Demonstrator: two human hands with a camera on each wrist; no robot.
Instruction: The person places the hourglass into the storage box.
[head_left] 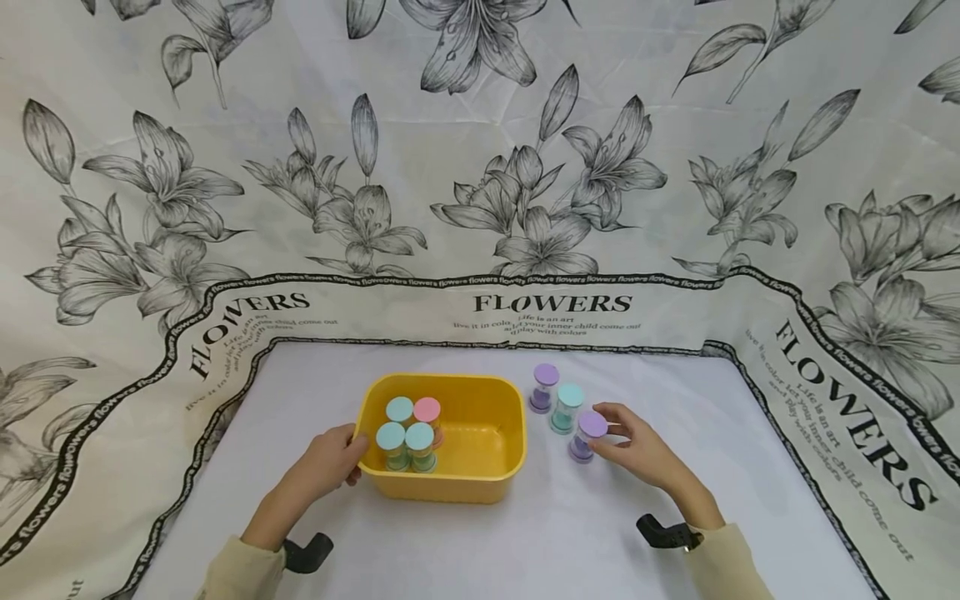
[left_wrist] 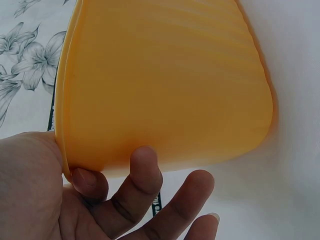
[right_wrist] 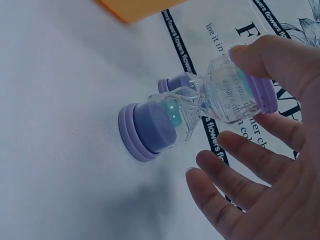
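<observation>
Left hand [head_left: 326, 460] curled on the left rim of the yellow bin [head_left: 487, 433], thumb over the edge and fingers loose below, four sand timers [head_left: 408, 433] standing inside. Right hand [head_left: 637, 450] half open, fingertips pinching the cap of the nearest purple timer [head_left: 585, 437], just right of the bin beside a teal timer [head_left: 567, 407] and another purple one [head_left: 543, 387]. Likely light, stiff, slippery and breakable at the narrow waist; best gripped by the caps.

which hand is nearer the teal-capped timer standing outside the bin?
Right. The right hand touches the purple timer just beside the teal timer; the left hand holds the yellow bin on its far side.
</observation>
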